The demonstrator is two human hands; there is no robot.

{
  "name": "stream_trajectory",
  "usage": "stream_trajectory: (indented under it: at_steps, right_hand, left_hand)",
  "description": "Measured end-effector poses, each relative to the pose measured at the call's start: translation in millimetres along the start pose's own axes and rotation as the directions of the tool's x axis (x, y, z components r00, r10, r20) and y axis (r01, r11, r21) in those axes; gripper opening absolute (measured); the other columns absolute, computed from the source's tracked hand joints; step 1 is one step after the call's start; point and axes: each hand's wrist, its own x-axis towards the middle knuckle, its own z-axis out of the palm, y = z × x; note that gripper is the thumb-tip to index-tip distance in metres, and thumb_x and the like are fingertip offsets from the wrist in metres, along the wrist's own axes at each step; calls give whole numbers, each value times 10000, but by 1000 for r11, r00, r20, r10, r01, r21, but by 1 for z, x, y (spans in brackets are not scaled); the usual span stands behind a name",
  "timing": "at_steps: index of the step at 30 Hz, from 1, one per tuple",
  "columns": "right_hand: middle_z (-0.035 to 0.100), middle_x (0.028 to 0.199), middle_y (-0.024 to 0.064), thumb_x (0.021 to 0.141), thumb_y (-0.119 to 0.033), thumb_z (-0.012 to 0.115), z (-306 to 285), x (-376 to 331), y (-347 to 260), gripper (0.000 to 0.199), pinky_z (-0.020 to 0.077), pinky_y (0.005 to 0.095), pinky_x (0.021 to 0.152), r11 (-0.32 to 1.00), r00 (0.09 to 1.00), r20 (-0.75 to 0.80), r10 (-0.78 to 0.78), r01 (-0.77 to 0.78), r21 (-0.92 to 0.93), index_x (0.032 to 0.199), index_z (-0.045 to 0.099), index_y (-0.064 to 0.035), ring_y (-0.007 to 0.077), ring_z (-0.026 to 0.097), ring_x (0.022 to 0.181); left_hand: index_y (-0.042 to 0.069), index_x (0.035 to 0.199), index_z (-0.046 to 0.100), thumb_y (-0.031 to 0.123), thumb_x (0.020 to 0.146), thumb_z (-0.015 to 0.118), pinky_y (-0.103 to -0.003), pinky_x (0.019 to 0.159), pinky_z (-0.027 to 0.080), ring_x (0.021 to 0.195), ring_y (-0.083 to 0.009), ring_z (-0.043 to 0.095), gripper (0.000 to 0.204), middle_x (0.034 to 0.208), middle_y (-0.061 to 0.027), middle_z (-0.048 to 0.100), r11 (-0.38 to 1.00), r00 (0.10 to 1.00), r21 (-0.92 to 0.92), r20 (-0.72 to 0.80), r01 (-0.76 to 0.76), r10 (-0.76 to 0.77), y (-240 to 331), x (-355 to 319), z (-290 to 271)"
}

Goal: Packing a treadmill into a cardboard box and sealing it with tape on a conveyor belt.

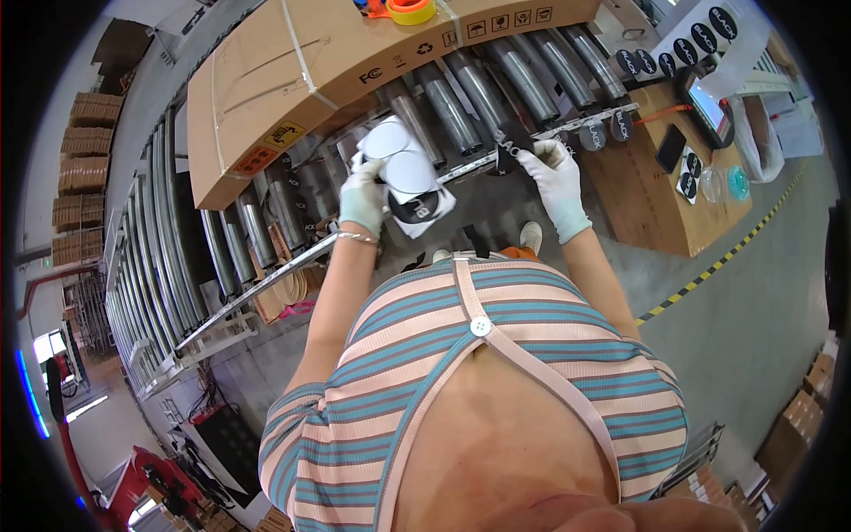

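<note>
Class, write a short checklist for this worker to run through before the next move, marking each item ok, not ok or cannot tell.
1. Left hand has hold of the label sheets: ok, gripped at their left edge.
2. Right hand has the black label: ok, it appears pinched at the fingertips.
3. Black label lies flat: not ok, it looks bent.
4. Label's sticky side kept untouched: cannot tell.
5. Carton is supported: ok, it lies on the rollers.
6. Carton's top free of loose things: not ok, a yellow tape roll sits there.
</note>
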Motion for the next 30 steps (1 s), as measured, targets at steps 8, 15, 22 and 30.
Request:
stream_trajectory:
  at_steps: [8,15,22,30]
  right_hand:
    - [645,880,59,750,-195,814,11,0,104,482,480,253,668,927,895,-266,357,-376,-22,1103,561,14,104,585,746]
    - [688,937,97,694,-301,851,40,32,137,585,501,298,756,885,779,-498,380,-463,-49,1106,610,38,176,639,780]
    - [588,1218,180,719,-561,759,2,9,137,841,476,419,897,618,602,-151,784,-780,100,1263,531,39,307,576,1067]
    - [625,837,-14,888,-250,699,-59,-38,22,290,445,235,640,868,923,92,374,-383,317,1030,655,-1,63,538,695]
  left_hand:
    - [-29,1075,622,122,872,600,-338,726,543,838,-226,650,255,980,-109,658,995,994,0,-47,103,-102,22,-35,22]
    - [-7,1011,663,162,856,647,-317,652,514,749,-193,629,231,912,-90,667,984,996,176,-85,42,-27,15,-50,53]
    - [14,929,685,183,850,692,-225,503,364,548,-61,491,186,737,18,626,865,990,498,76,66,-120,13,-46,94]
    - [20,879,673,208,862,709,-202,586,392,648,-44,494,192,768,41,603,761,925,649,288,2,-248,-55,-40,208]
